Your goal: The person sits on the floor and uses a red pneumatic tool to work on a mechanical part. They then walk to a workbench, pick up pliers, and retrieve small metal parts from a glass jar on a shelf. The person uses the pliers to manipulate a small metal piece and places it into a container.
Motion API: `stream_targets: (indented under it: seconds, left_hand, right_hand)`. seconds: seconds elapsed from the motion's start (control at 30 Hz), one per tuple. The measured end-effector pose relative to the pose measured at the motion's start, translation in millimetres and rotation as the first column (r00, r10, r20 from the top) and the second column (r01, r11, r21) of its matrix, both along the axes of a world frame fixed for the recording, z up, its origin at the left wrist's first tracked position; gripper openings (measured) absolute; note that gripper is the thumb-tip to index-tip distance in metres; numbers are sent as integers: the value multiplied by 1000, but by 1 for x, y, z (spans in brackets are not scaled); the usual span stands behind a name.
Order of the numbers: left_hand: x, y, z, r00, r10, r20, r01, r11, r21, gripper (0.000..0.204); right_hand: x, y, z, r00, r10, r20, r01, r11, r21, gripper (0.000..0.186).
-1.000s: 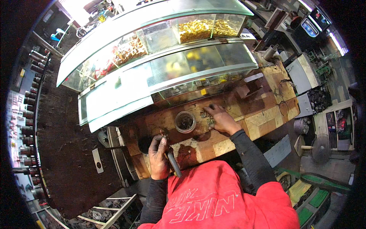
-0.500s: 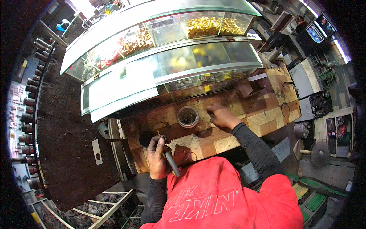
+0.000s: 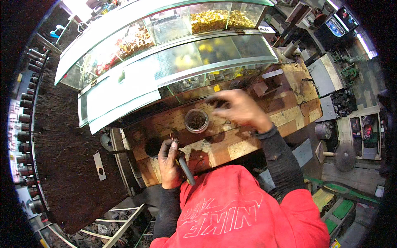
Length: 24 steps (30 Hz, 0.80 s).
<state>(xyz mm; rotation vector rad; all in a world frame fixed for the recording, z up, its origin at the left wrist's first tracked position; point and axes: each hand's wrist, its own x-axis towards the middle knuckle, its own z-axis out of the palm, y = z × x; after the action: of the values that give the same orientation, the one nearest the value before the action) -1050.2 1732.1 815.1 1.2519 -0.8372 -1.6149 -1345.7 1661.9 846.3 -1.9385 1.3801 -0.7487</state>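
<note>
My left hand (image 3: pixel 168 167) is closed at the front left of the wooden bench. It grips a hand tool with a grey handle (image 3: pixel 186 170), which slants down toward my red top. A small copper-tipped piece (image 3: pixel 173 137) sticks up from between the thumb and forefinger; its kind is too small to make out. Over the bench my right hand (image 3: pixel 242 108) is raised, just right of a round clear tub (image 3: pixel 206 126) that has small dark pieces in it. Motion smears the right fingers, so whether they hold anything is unclear.
A glass-fronted case (image 3: pixel 173 62) with compartments of brass-coloured parts runs along the back of the bench (image 3: pixel 244 151). White paper sheets (image 3: pixel 120 99) lie over its left part. A dark round thing (image 3: pixel 153 147) sits left of the tub. Farther right rests a pale flat strip (image 3: pixel 272 74).
My right hand has lifted off the bench top and moved up and toward the back, its fingers spreading from a closed pose. The left hand keeps its hold. The whole view has shifted slightly.
</note>
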Motion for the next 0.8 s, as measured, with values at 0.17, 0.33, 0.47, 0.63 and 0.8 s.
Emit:
stream_targets:
  seconds: [0.17, 0.33, 0.47, 0.63, 0.8]
  left_hand:
    - [9, 2, -6, 1000, -3, 3, 3, 1000, 30, 23]
    - [8, -1, -10, 997, -40, 71, 41, 999, -5, 21]
    - [7, -3, -7, 999, -26, 25, 26, 1000, -1, 19]
    - [7, -4, -6, 1000, 7, -9, -6, 999, 51, 20]
    - [5, 0, -4, 999, -22, 31, 21, 999, 28, 21]
  right_hand:
    - [-73, 39, -72, 802, -367, -471, 482, 863, 149, 54]
    - [-52, 56, -127, 828, -262, -496, 275, 960, -49, 50]
    - [-42, 75, -107, 922, -200, -333, 240, 967, 84, 50]
    - [-29, 78, -88, 881, -176, -440, 261, 955, 142, 72]
    - [-4, 47, -102, 927, -116, -357, 135, 990, 28, 53]
